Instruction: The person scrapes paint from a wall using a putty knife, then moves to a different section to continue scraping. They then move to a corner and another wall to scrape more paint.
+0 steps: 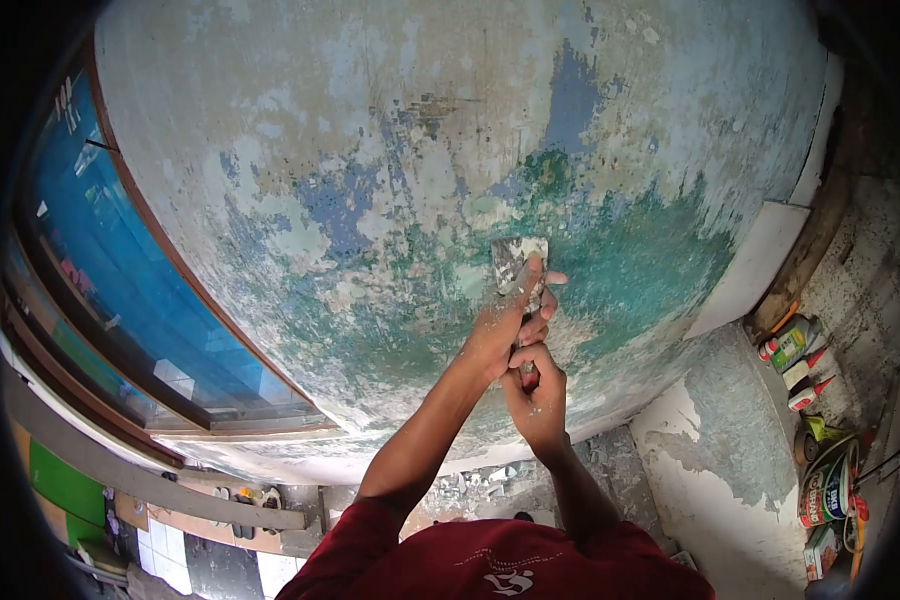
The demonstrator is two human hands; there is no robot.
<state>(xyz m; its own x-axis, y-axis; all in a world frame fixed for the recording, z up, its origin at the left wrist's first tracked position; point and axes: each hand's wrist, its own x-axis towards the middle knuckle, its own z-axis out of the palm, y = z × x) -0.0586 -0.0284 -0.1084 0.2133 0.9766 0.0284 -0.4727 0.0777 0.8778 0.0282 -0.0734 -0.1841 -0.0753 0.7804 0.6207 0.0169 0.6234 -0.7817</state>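
A paint-smeared scraper lies with its broad blade against the wall, whose worn surface shows patches of green, blue and pale paint. My left hand is closed round the scraper near the blade, one finger stretched along the metal and another pointing off to the right. Just below it, my right hand is curled round the handle end. Most of the handle is hidden by my fingers. Pale dust specks cling to both hands.
To the left is a brown-framed window with blue panes. At the right, bottles and a labelled paint can stand beside a low, peeling wall. Paint flakes litter the floor below. Footwear sits at lower left.
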